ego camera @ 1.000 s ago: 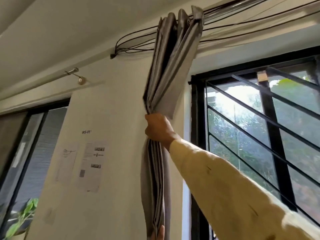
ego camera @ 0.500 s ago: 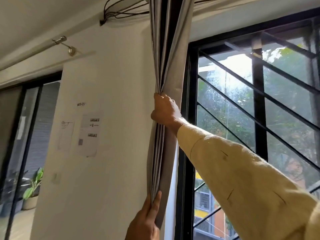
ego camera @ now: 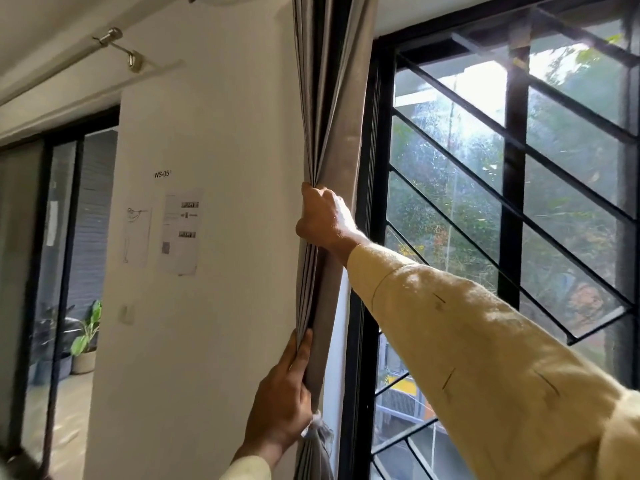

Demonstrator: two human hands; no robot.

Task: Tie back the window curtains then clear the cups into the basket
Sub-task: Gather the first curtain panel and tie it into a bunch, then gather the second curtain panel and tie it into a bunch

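The grey curtain point(ego camera: 329, 133) hangs bunched into folds between the white wall point(ego camera: 214, 306) and the black window frame point(ego camera: 367, 237). The right hand point(ego camera: 323, 220) is closed around the bunch higher up. The left hand point(ego camera: 280, 407) grips it lower, fingers wrapped, just above a white tie point(ego camera: 317, 422).

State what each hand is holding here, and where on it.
Both grip the gathered grey curtain: the right hand is closed around the bunched folds higher up, the left hand clasps the bundle lower down, just above a pale tie.
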